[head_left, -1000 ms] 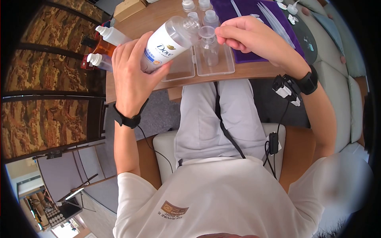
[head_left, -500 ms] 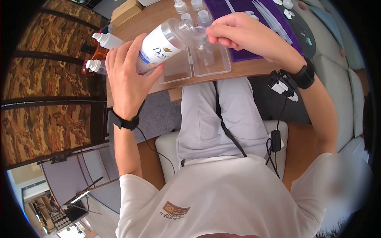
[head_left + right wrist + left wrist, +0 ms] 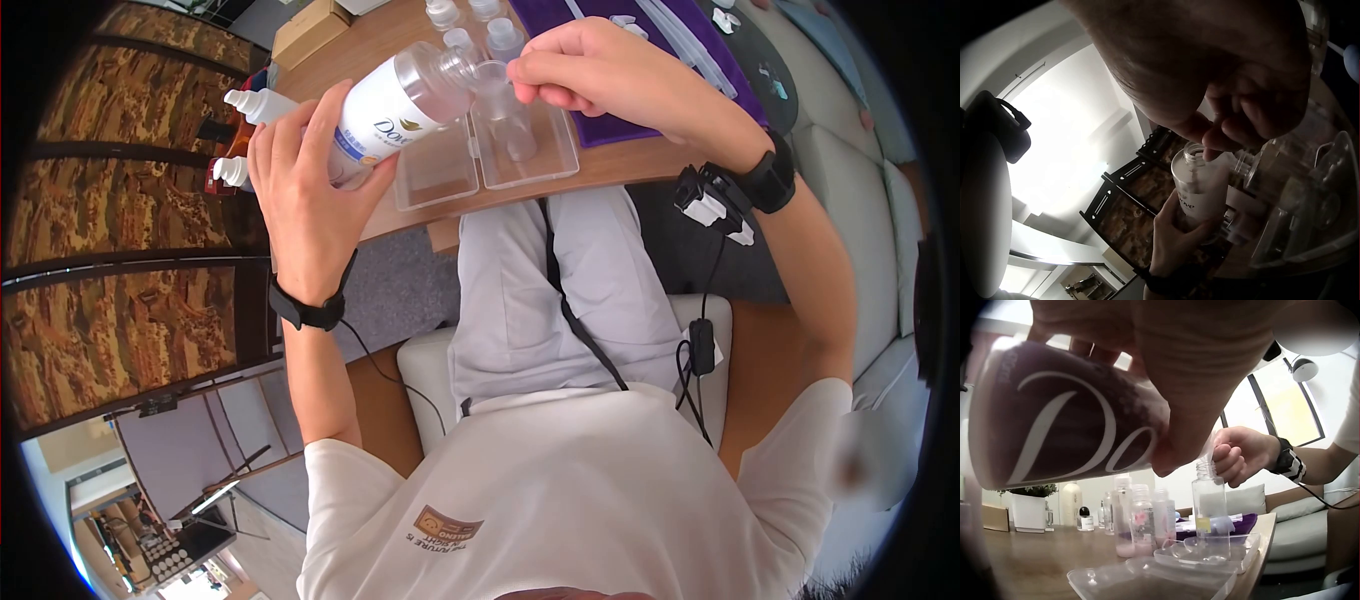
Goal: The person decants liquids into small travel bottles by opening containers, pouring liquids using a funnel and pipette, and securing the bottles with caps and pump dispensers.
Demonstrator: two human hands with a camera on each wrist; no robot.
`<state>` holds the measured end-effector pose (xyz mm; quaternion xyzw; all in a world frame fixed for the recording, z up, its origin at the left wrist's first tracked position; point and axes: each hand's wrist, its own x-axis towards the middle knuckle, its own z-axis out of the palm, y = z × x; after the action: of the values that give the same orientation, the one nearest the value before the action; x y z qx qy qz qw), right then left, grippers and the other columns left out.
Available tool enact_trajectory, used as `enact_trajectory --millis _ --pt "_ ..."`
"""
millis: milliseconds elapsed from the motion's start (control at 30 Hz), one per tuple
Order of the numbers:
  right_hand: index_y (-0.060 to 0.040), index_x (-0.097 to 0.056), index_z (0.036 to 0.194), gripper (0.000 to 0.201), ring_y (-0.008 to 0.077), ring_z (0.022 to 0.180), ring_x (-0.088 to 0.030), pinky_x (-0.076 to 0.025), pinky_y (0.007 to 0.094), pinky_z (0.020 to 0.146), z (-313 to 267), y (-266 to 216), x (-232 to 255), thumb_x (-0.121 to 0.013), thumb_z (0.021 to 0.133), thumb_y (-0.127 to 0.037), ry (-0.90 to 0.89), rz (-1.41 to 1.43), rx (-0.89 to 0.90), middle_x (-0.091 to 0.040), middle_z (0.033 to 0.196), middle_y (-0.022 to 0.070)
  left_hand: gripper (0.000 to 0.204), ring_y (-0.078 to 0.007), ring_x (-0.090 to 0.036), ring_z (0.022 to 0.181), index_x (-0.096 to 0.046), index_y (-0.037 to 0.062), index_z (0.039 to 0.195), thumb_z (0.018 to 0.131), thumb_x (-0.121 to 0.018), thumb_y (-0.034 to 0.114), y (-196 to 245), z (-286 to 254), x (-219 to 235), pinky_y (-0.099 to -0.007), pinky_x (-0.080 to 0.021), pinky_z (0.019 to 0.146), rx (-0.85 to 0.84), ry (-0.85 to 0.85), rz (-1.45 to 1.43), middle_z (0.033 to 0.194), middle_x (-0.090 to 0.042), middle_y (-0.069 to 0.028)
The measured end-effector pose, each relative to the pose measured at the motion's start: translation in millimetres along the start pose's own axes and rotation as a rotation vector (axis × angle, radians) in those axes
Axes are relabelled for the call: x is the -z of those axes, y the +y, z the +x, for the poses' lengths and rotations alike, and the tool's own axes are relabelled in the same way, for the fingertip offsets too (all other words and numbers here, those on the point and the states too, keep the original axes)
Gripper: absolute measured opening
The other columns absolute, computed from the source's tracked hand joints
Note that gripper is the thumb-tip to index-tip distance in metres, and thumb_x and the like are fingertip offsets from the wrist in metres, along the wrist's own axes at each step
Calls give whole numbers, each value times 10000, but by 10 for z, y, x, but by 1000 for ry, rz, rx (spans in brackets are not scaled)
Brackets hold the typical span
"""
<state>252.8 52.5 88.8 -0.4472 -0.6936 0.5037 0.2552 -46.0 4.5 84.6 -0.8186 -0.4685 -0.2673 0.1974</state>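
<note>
My left hand [image 3: 315,195] grips a large clear Dove bottle [image 3: 385,115], tilted with its open neck toward a small clear funnel [image 3: 491,76]. The funnel sits at the mouth of a small clear bottle [image 3: 517,138], which stands upright in a clear plastic case [image 3: 545,165]. My right hand [image 3: 605,80] pinches the funnel's edge between thumb and fingers. In the left wrist view the small bottle [image 3: 1210,506] stands below the right hand [image 3: 1244,453]. Whether liquid is flowing cannot be told.
Several small bottles [image 3: 505,38] stand behind the case. A purple cloth [image 3: 600,128] with clear strips lies at the right. Pump bottles [image 3: 258,104] stand left of the left hand, and a cardboard box [image 3: 310,32] is at the back left.
The Dove bottle, both hands and the tabletop things have shifted slightly left in the head view. The Dove bottle looks a little more tilted; both holds are unchanged.
</note>
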Motion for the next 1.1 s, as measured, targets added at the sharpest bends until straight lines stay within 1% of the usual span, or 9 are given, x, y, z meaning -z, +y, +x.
enact_trajectory --millis 133,233,333,433,533,733,833,967,1100 --pt "-98 -694 839 369 22 637 -407 -320 206 597 4 34 -4 -625 1029 -407 4 -12 20 -503 682 -93 737 -347 -598 1154 -692 156 1351 658 -942 148 -3 12 -10 -512 -438 1075 1 16 0 1206 -675 -89" --pt "0 -748 972 331 77 725 -570 -448 254 670 -28 -138 110 -596 1039 -285 -101 -105 -37 -665 799 -7 749 -336 -594 1153 -697 173 1347 641 -947 156 -9 19 -15 -513 -421 1091 3 24 5 1191 -670 -73" --pt "-7 -751 940 303 70 685 -536 -420 257 640 2 -49 104 -586 1018 -248 -82 -51 33 -625 759 -26 747 -329 -591 1152 -699 176 1350 644 -946 159 -10 26 -11 -512 -421 1090 8 16 8 1183 -665 -72" --pt "-2 -753 950 311 70 687 -538 -423 254 642 -37 -173 89 -589 1021 -256 -85 -83 -41 -629 763 -23 749 -325 -589 1151 -699 179 1352 646 -946 163 -22 22 -8 -510 -420 1089 -1 17 21 1186 -660 -72" --pt "-3 -757 953 311 70 688 -539 -423 253 642 -95 -144 142 -587 1020 -255 -132 -7 82 -630 764 -22 750 -325 -586 1153 -700 180 1351 645 -948 163 -31 23 -3 -508 -420 1090 -11 21 35 1193 -656 -73" --pt "0 -759 953 306 76 695 -545 -432 257 649 -109 -148 154 -588 1014 -247 -128 -22 83 -637 769 -18 750 -327 -582 1156 -704 178 1346 638 -951 155 -17 38 -1 -504 -420 1091 -8 20 21 1194 -655 -74" --pt "-1 -760 954 304 80 702 -551 -438 257 658 22 8 121 -588 1010 -244 -117 -15 75 -640 771 -15 748 -327 -580 1155 -706 176 1342 636 -951 153 -15 46 2 -498 -424 1085 -13 26 24 1194 -655 -74" --pt "-3 -764 954 303 81 709 -558 -441 255 665 -31 -100 115 -588 1009 -244 -97 -70 41 -645 776 -13 747 -324 -577 1155 -709 174 1340 634 -950 147 -8 53 9 -489 -433 1068 -13 29 34 1195 -654 -73" --pt "-4 -766 955 301 80 712 -561 -442 254 668 -38 -146 93 -592 1008 -245 -79 -80 8 -652 781 -13 708 -326 -602 1174 -684 161 1374 710 -930 159 2 61 40 -499 -442 1065 -28 14 77 1237 -678 -89"
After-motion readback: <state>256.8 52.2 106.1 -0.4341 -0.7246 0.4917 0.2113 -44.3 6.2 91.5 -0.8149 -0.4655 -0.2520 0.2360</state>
